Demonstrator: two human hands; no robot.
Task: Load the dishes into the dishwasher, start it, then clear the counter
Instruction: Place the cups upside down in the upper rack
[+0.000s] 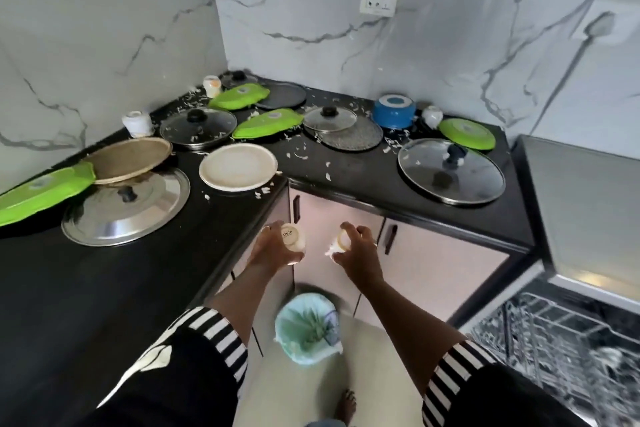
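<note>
White ceramic, by the look of it: two small cups are held base-up in front of the black worktop [104, 288] corner, clear of it and above the lined bin [282, 322] on the floor. The left hand [273, 248] curls its fingers round the left cup [293, 238], whose printed base faces the camera. The right hand [362, 251] grips the right cup [341, 242] the same way from the side. They seem tipped to shed scraps before loading. Such cups are likely light, stiff and brittle, with a glaze that may be slippery when wet. A grasp round the wall, thumb opposing fingers, therefore looks safer than a pinch at the rim. The dishwasher rack [561, 333] stands pulled out at the right, so each cup probably goes in mouth down. Another small white cup [138, 123] sits by the left wall, near a glass lid [450, 172], a steel lid [124, 208] and scattered pale scraps.
</note>
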